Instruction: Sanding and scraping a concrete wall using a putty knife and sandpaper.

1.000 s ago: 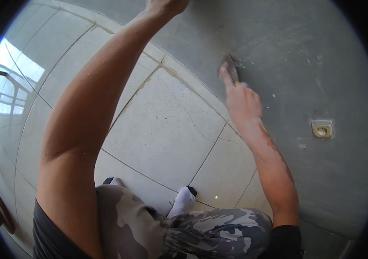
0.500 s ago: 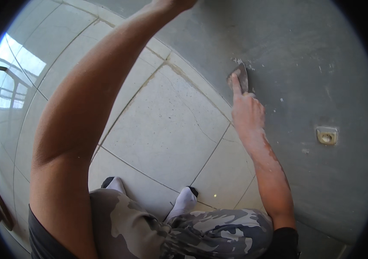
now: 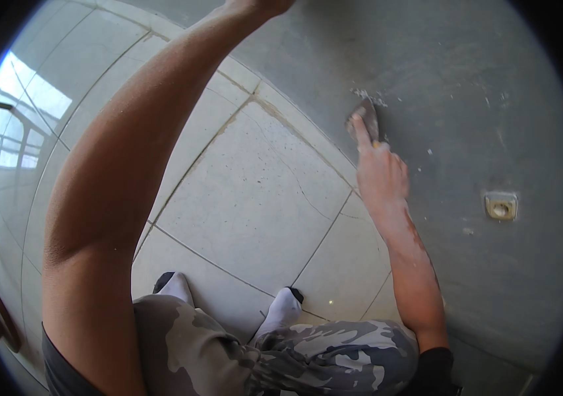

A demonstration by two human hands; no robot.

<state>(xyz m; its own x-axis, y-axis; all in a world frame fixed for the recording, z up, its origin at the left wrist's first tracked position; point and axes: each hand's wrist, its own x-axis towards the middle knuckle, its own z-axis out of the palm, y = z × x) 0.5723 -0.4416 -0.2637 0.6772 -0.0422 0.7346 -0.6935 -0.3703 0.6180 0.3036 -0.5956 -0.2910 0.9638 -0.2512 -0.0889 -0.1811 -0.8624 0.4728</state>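
The left arm [image 3: 123, 152] lies well left of the socket [image 3: 501, 206], bent at the elbow [image 3: 67, 247] and reaching up to a left hand [image 3: 265, 5] far above it, mostly cut off. The right forearm [image 3: 416, 264] slants below and left of the socket; the right hand [image 3: 385, 173] is above-left, index finger [image 3: 362, 132] extended, the others curled in a grip.

pale cracked floor tiles [image 3: 255, 178] meet a grey wall [image 3: 479, 284]; a window's bright reflection [image 3: 40, 86] gleams at left.
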